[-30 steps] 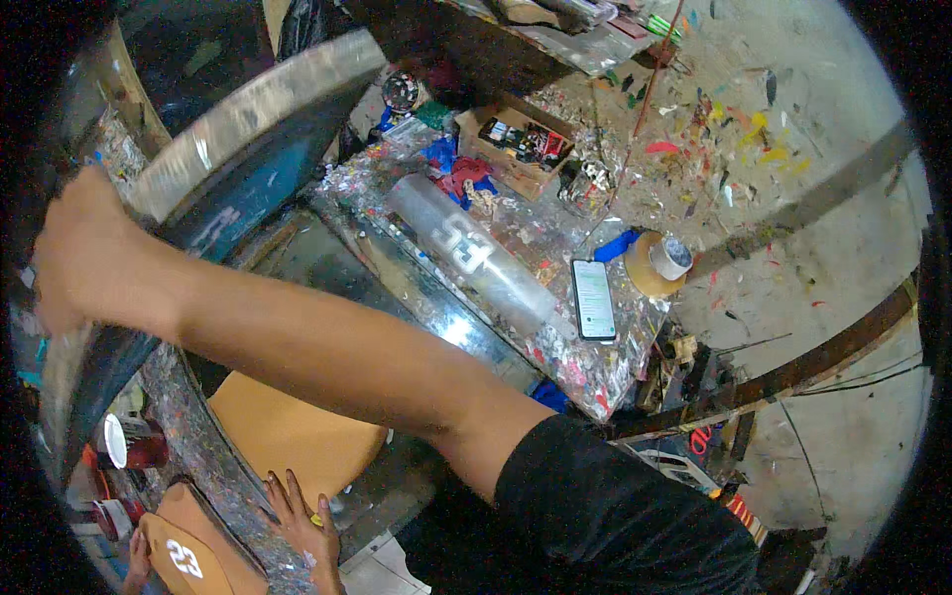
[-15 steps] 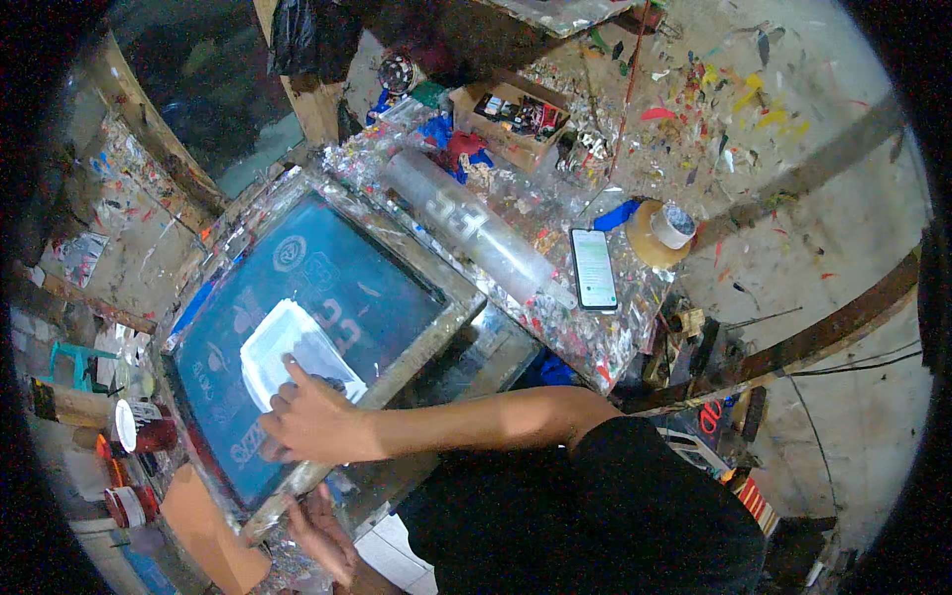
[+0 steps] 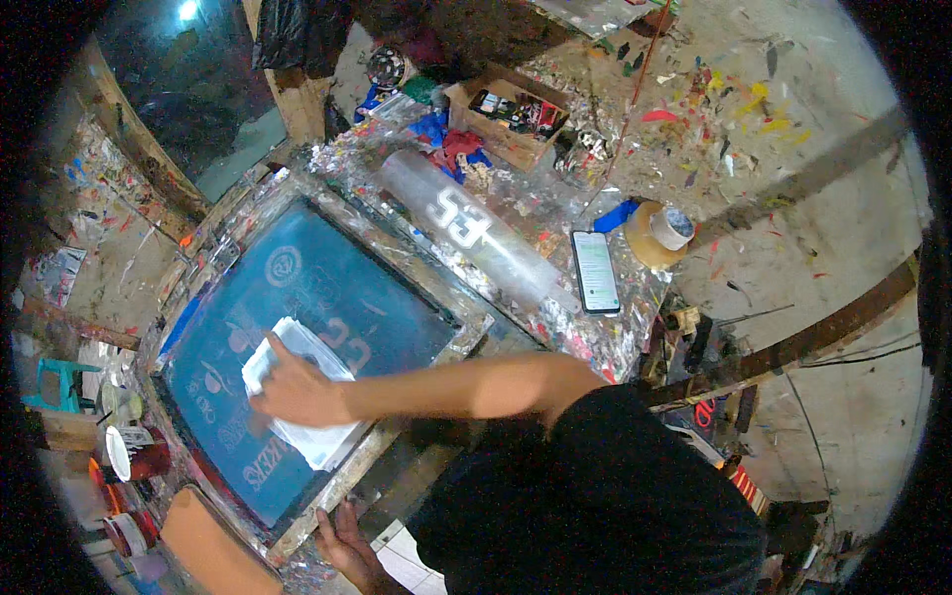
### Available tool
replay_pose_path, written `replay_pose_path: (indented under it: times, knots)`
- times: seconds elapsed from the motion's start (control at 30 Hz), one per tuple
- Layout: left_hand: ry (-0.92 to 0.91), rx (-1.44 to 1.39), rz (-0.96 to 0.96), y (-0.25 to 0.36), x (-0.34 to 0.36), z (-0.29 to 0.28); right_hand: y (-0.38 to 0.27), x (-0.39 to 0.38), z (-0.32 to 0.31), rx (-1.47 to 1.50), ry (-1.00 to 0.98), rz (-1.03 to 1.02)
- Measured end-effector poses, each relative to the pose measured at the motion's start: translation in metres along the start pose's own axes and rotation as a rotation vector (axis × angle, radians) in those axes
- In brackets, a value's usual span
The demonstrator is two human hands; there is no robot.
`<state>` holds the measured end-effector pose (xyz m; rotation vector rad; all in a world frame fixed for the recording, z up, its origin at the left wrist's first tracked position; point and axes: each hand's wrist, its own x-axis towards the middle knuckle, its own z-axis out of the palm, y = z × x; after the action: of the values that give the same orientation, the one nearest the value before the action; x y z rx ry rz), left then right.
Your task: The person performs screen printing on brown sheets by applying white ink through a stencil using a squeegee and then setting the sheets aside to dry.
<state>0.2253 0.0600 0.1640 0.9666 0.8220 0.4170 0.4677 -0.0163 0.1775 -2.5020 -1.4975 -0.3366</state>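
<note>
A wooden-framed printing screen with blue mesh and pale lettering and emblems lies across the bench at left. My right hand is on a wad of white folded sheets, pressing it against the mesh. The index finger points forward while the other fingers curl at the wad's edge, partly blurred; whether the sheets are paper or cloth I cannot tell. My left hand is at the near edge of the frame, fingers apart and touching the wood. Its palm side shows.
A clear plastic roll with white print lies beyond the screen, beside a lit phone and tape rolls. A cardboard box of small items stands farther back. Paint tubs and an orange-brown board sit left of the frame.
My right hand has shifted slightly left, and more of the white wad shows below the wrist. My left hand has slid a little right along the frame's near edge. The view has shifted slightly.
</note>
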Motion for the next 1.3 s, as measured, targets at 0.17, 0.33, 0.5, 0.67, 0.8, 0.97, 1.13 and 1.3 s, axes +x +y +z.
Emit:
replay_pose_path:
  times: [0.17,0.33,0.5,0.67,0.8,0.97,1.13,1.3]
  knots:
    - [-0.041,0.243,-0.047,-0.008,0.012,-0.028,0.032,0.04,0.017,0.118,-0.039,-0.053]
    - [-0.068,0.387,-0.173,-0.01,0.012,-0.04,0.016,0.017,-0.037,0.403,-0.676,-0.241]
    - [-0.156,0.326,-0.201,-0.005,0.006,-0.01,0.058,0.032,-0.024,0.064,-0.212,-0.06]
    - [-0.146,0.283,-0.235,-0.003,-0.002,-0.005,0.041,0.006,-0.02,0.023,-0.271,0.011]
    - [-0.139,0.272,-0.215,-0.003,0.004,0.002,-0.007,-0.07,-0.035,0.112,-0.25,-0.075]
    - [-0.158,0.253,-0.194,-0.012,0.005,-0.008,0.036,-0.003,-0.039,0.18,-0.513,-0.085]
    - [-0.109,0.267,-0.184,-0.004,0.0,0.002,0.056,0.02,-0.02,0.083,-0.153,-0.012]
    - [-0.138,0.208,-0.209,-0.02,0.001,-0.01,-0.008,-0.064,-0.053,0.191,-0.45,0.045]
